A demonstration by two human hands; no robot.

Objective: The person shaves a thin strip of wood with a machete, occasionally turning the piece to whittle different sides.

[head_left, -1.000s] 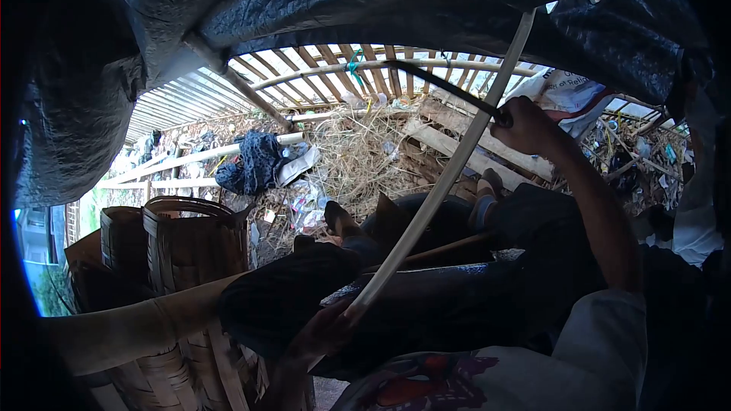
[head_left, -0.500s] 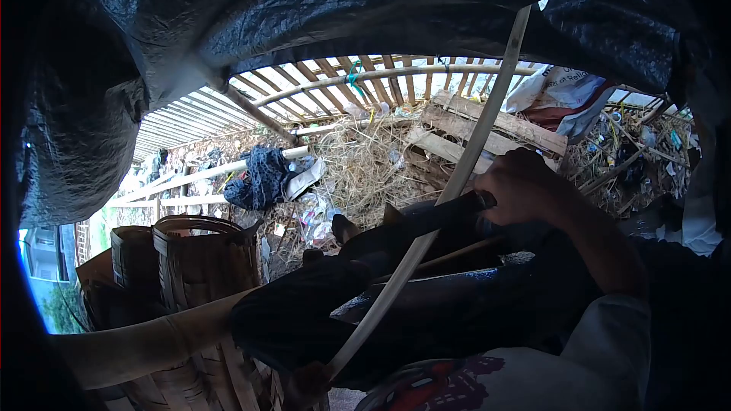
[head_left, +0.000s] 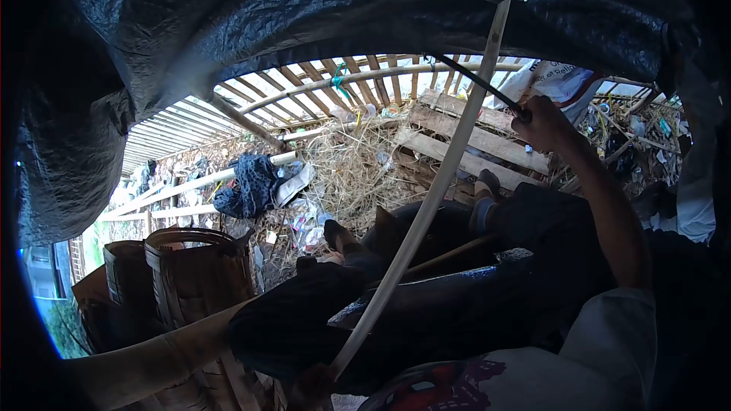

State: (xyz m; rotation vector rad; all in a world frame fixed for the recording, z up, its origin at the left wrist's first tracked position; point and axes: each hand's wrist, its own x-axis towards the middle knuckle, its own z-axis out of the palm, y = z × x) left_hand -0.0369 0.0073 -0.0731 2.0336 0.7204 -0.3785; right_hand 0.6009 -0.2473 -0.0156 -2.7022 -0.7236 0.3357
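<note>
A long, pale bamboo strip (head_left: 438,190) slants across the view from the lower middle up to the dark sheeting. Around its bottom end, deep in shadow, my left hand (head_left: 314,385) is closed. My right hand (head_left: 545,123) grips the handle of a machete (head_left: 487,87), raised to the right of the strip. Its dark blade, seen nearly edge-on, points up and left and overlaps the strip in this view. Beneath the strip are my dark-trousered legs (head_left: 304,297) and a thin stick (head_left: 449,257).
Woven bamboo baskets (head_left: 198,266) stand at left beside a thick bamboo pole (head_left: 167,342). Ahead, wooden boards (head_left: 472,137) lie on straw (head_left: 350,167) near a dark cloth (head_left: 255,183) and a printed sack (head_left: 560,87). Black sheeting (head_left: 304,7) hangs overhead before a slatted bamboo fence (head_left: 312,80).
My right hand has lifted the machete up and away from the strip, turning its blade from lying broadly across it to pointing up-left. My left hand stays at the strip's lower end.
</note>
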